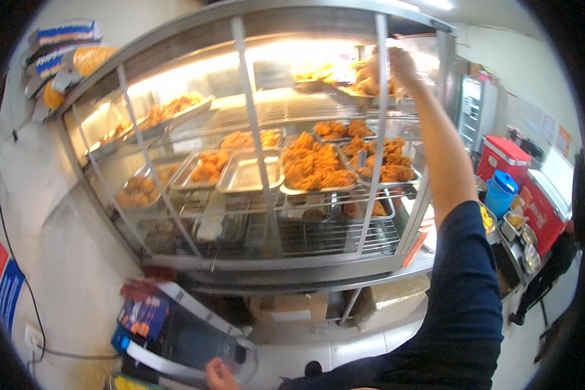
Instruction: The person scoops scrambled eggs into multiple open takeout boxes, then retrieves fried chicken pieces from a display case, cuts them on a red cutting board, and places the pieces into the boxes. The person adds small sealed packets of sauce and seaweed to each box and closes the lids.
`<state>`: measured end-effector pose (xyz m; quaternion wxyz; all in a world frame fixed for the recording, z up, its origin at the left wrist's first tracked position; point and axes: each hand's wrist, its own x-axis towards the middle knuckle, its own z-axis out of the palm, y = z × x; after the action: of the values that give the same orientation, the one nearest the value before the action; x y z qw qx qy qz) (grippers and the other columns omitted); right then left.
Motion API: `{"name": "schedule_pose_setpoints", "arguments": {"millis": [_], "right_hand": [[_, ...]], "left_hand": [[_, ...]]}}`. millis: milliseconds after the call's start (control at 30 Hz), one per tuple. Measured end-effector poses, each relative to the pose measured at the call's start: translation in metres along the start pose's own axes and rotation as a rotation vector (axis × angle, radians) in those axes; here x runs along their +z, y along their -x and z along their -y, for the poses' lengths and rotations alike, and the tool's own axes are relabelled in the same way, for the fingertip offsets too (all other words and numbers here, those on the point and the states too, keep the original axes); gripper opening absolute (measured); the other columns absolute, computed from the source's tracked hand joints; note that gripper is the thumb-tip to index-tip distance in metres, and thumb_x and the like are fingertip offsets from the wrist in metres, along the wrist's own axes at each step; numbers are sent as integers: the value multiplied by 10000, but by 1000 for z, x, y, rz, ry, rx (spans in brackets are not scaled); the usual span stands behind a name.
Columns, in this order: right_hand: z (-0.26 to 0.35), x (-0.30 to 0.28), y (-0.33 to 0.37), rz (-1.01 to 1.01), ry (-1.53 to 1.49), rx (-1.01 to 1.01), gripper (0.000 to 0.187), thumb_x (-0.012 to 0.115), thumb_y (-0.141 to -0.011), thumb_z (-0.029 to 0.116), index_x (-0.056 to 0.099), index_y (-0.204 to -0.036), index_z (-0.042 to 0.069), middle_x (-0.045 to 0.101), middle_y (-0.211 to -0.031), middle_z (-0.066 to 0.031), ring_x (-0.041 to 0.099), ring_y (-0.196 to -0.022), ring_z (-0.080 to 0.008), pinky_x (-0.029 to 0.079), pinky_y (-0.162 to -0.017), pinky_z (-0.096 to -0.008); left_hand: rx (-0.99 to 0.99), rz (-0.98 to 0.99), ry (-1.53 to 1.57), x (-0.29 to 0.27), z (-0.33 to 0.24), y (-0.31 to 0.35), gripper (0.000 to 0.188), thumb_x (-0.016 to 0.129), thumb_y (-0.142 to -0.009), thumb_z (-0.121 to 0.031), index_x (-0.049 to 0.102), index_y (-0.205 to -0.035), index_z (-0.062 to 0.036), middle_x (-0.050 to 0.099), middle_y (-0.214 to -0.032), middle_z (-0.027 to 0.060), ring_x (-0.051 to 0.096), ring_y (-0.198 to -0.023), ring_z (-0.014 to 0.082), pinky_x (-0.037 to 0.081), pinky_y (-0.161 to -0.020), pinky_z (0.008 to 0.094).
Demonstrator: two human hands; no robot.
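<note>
My right arm stretches up to the right end of a glass-fronted food warmer (266, 260). My right hand (402, 67) is blurred at the upper shelf, close to a heap of fried chicken (365, 77); its fingers and anything in them cannot be made out. Low in the view, my left hand (220, 375) is loosely curled with nothing visible in it, beside a dark, clear-sided container (198, 335). On the middle shelf lie metal trays of fried chicken pieces (315, 162), around one bare tray (252, 172). Rounder fried pieces (138, 190) fill a tray at the left.
Cardboard boxes (390, 302) stand under the warmer. To the right are red coolers (504, 159), a blue lidded bucket (501, 190) and a counter with metal bowls. A dark-clothed person (549, 266) stands at the far right. Packages (65, 58) are stacked at upper left; a cable (19, 273) runs down the wall.
</note>
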<state>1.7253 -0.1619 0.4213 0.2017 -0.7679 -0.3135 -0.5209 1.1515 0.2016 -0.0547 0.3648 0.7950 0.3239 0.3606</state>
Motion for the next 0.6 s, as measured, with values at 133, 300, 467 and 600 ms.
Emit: {"name": "schedule_pose_setpoints", "arguments": {"millis": [133,300,467,600], "right_hand": [[12,2,41,55,-58,62,301,555,-910,225,618,-1132,32,640,-1031,-97,608,-935,-214,498,-835,-351],[117,12,111,-51,-254,-59,360,563,-917,235,571,-1227,52,611,-1138,-77,584,-1015,-202,483,-874,-337],[324,6,203,170,-953,-43,437,572,-924,245,524,-1322,73,582,-1246,-58,559,-1095,-190,468,-913,-324],[513,-2,301,1087,-1845,367,461,678,-868,262,471,-1261,138,569,-1154,-50,571,-1001,-161,487,-845,-324]], "left_hand": [[-254,-72,272,-11,18,45,236,572,-889,-137,594,-1074,8,623,-1052,126,586,-1008,243,469,-857,348],[-268,-173,58,-49,16,145,242,585,-910,-154,613,-1109,-19,664,-1062,139,647,-919,235,497,-818,349],[-403,-206,15,-102,-8,222,210,587,-900,-122,620,-1078,-15,665,-1019,144,664,-857,249,515,-773,342],[-390,-333,-33,-141,-18,259,166,580,-902,-94,641,-1030,-7,673,-985,130,660,-842,225,511,-768,317]]}}
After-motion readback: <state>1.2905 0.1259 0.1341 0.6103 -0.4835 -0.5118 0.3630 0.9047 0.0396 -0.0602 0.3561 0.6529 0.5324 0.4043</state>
